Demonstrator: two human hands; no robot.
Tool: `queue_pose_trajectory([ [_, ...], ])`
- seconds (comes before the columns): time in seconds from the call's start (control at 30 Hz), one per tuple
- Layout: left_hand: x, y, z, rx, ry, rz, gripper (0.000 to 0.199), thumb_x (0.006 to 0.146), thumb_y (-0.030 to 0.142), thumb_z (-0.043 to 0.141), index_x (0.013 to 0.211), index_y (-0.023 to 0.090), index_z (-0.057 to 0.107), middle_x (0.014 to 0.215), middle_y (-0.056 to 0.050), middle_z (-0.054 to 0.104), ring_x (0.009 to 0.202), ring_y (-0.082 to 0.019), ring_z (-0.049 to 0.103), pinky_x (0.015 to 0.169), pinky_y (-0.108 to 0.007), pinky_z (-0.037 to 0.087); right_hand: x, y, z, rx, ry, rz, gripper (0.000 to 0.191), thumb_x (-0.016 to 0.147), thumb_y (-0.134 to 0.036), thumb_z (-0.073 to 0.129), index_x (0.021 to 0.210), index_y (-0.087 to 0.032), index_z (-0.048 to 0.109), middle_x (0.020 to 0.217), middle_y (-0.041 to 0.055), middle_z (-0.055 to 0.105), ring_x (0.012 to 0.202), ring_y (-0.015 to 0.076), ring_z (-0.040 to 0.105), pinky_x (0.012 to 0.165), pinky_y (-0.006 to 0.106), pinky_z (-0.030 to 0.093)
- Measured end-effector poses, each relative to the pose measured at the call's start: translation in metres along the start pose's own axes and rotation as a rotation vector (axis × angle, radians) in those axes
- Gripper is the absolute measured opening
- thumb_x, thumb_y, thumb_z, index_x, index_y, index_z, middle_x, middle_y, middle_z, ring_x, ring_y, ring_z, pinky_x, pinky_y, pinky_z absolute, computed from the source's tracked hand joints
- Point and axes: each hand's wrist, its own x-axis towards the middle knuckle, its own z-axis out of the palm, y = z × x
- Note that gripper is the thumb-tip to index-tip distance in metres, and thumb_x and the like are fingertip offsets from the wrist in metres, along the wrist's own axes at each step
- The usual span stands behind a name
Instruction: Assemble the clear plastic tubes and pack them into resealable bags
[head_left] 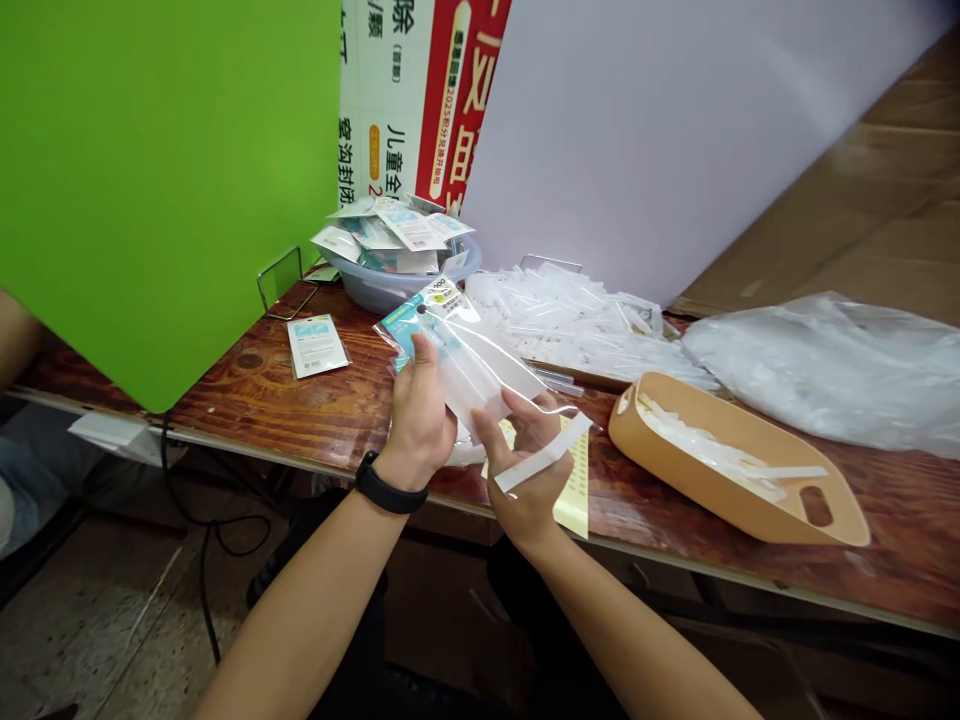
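Note:
My left hand (pixel 420 415), with a black band on the wrist, grips a clear plastic packet (pixel 472 365) with a printed blue and white top. Fingers of my right hand (pixel 529 480) pinch the same packet at its near end. A narrow white strip (pixel 546 455) lies across the right fingers; whether it is joined to the packet I cannot tell. Slim clear pieces appear to be inside the packet. Under my hands lies a yellow sheet (pixel 576 490) with printed marks, partly hidden.
Behind stands a blue bowl (pixel 375 290) heaped with packets; one packet (pixel 318 346) lies left of it. Clear plastic tubes (pixel 577 315) are piled behind my hands. An orange basket (pixel 720 500) with white strips and a plastic bag (pixel 832 365) sit right. A green panel (pixel 172 180) rises left.

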Motion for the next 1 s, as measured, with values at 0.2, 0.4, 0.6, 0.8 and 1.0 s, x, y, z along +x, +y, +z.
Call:
queue_pose_trajectory([
  [0.2, -0.006, -0.001, 0.002, 0.007, -0.047, -0.012, 0.047, 0.072, 0.058, 0.066, 0.089, 0.014, 0.064, 0.089, -0.007, 0.071, 0.095, -0.024, 0.067, 0.086, -0.034, 0.051, 0.006, 0.000, 0.003, -0.033, 0.121, -0.004, 0.026, 0.076, -0.033, 0.071, 0.098, -0.020, 0.069, 0.100, 0.0087, 0.065, 0.098, 0.0246, 0.062, 0.090, 0.048, 0.050],
  [0.4, -0.010, -0.009, 0.001, 0.004, -0.073, -0.038, 0.047, 0.070, 0.058, 0.068, 0.086, 0.014, 0.062, 0.078, -0.006, 0.069, 0.089, -0.024, 0.067, 0.084, -0.036, 0.051, 0.014, 0.003, 0.001, -0.001, 0.147, -0.030, 0.022, 0.073, -0.033, 0.073, 0.091, -0.020, 0.072, 0.107, 0.0094, 0.067, 0.103, 0.0266, 0.062, 0.094, 0.050, 0.048],
  [0.6, -0.012, -0.009, 0.000, -0.032, -0.002, -0.043, 0.040, 0.069, 0.045, 0.074, 0.095, 0.017, 0.061, 0.083, -0.002, 0.070, 0.079, -0.018, 0.067, 0.081, -0.032, 0.051, 0.020, -0.005, -0.002, -0.057, 0.049, -0.009, 0.024, 0.075, -0.036, 0.071, 0.092, -0.019, 0.073, 0.098, 0.0109, 0.069, 0.093, 0.0268, 0.065, 0.084, 0.048, 0.053],
  [0.8, -0.001, 0.003, -0.009, -0.064, 0.209, -0.006, 0.035, 0.060, 0.025, 0.081, 0.090, 0.014, 0.064, 0.080, -0.001, 0.070, 0.071, -0.015, 0.066, 0.081, -0.030, 0.050, 0.019, -0.020, -0.007, 0.154, -0.130, 0.028, 0.027, 0.081, -0.029, 0.064, 0.108, -0.026, 0.061, 0.104, 0.0066, 0.066, 0.095, 0.0225, 0.065, 0.081, 0.042, 0.056],
  [1.0, -0.007, 0.004, -0.006, -0.013, 0.139, 0.011, 0.039, 0.057, 0.028, 0.083, 0.088, 0.015, 0.064, 0.079, 0.001, 0.070, 0.070, -0.014, 0.065, 0.077, -0.029, 0.050, 0.021, -0.010, -0.012, 0.429, -0.478, 0.639, 0.037, 0.076, -0.050, 0.066, 0.091, -0.016, 0.062, 0.068, 0.0058, 0.068, 0.054, 0.0183, 0.064, 0.045, 0.029, 0.053],
])
